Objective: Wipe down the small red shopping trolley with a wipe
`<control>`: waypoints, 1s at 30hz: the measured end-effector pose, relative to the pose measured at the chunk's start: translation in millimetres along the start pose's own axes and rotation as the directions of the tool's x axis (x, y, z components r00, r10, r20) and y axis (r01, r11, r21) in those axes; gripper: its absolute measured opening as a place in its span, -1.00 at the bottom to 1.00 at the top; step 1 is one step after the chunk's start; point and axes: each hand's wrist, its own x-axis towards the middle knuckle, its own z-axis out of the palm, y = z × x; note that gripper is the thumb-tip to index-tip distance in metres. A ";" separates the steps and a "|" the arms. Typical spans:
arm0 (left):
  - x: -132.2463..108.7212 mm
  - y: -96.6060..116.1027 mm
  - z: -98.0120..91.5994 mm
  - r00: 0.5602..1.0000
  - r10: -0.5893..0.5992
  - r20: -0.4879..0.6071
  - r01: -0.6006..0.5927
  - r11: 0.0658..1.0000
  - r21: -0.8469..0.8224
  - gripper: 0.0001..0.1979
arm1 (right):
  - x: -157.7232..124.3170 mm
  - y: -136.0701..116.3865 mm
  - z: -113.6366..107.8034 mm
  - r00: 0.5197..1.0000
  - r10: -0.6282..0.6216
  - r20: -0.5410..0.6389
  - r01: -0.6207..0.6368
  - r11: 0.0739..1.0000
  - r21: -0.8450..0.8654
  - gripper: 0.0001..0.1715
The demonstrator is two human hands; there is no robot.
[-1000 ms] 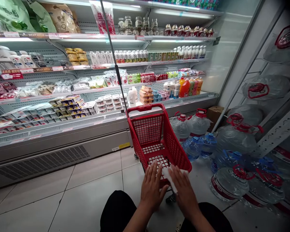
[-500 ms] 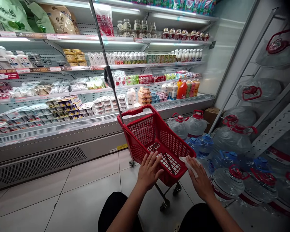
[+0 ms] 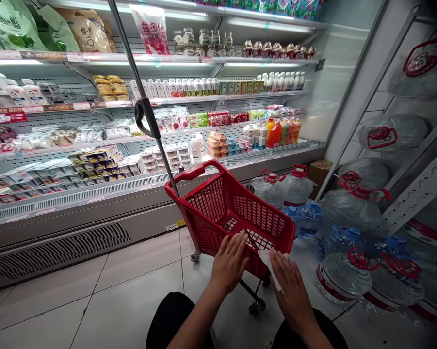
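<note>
Left hand (image 3: 228, 271) is held flat at the near side of the cart (image 3: 208, 240), fingers straight, thumb apart; contact cannot be judged. White tissue (image 3: 267, 259) is held at the palm side of the right hand (image 3: 289, 287), fingers extended. Cart is stood on pale floor tiles (image 3: 141, 271), before a lit, stocked chiller (image 3: 151, 219). Water jugs (image 3: 344, 276) are grouped on the floor at right, beside a perforated metal rack (image 3: 418, 186).

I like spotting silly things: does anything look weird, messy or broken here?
I see nothing spilled or broken. The red cart stands at an angle to the fridge, and a tall pole sticks up near its handle, which looks unusual.
</note>
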 end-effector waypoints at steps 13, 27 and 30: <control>4.8 0.0 -0.4 0.986 -0.137 -0.093 0.141 0.989 0.040 -0.28 | 47.9 -35.0 8.8 0.996 -0.084 0.001 0.084 0.995 -0.049 -0.10; 2.3 -32.9 -34.5 0.963 -0.177 -0.204 0.207 0.969 0.134 -0.47 | 53.3 22.1 8.8 0.990 0.115 -0.075 -0.115 0.993 0.007 -0.25; 7.0 -19.7 -38.1 0.972 -0.137 -0.192 0.166 0.975 0.144 -0.46 | 82.6 -31.2 20.9 0.999 -0.034 -0.042 0.038 0.995 0.096 -0.25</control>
